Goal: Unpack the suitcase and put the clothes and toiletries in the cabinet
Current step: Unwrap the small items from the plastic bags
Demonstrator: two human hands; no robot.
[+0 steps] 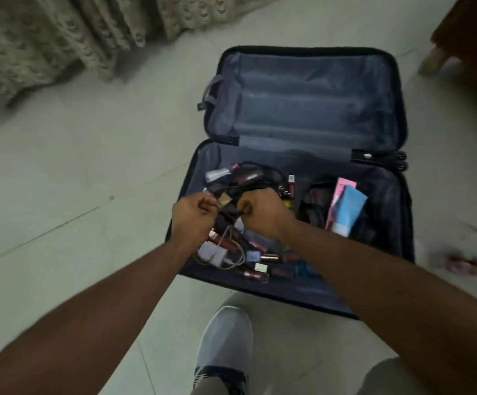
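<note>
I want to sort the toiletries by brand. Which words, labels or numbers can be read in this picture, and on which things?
None can be read.
Pink and blue box: print too blurred.
Small cosmetic tubes: labels too small and blurred.
White charger: no text visible.
Suitcase: no visible label.

Navy suitcase [379, 306], pink-and-blue tube [345, 206], grey shoe [225, 337].

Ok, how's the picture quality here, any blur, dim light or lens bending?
Head view: dim, flat light with no glare; the suitcase and small items are soft, the left hand and right hand slightly smeared; wide-angle bending curves the floor tile lines and stretches the forearms.
</note>
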